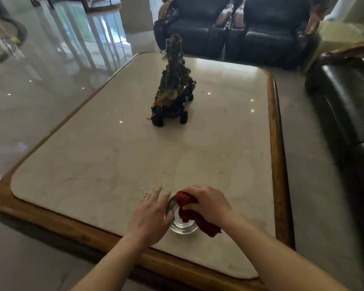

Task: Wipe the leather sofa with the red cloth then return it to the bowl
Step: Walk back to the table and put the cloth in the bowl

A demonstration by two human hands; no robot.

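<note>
Marble table (114,164), red cloth (189,208) bunched under right-hand fingers (194,191), over bowl (182,228)

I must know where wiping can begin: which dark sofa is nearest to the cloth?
The sofa at the right edge, beside the table; the other two stand beyond its far end.

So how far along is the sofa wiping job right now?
Can't tell whether wiping has happened. The right hand grips the red cloth over the glass bowl, and the left hand steadies the rim. The leather sofa sits untouched to the right.
</note>
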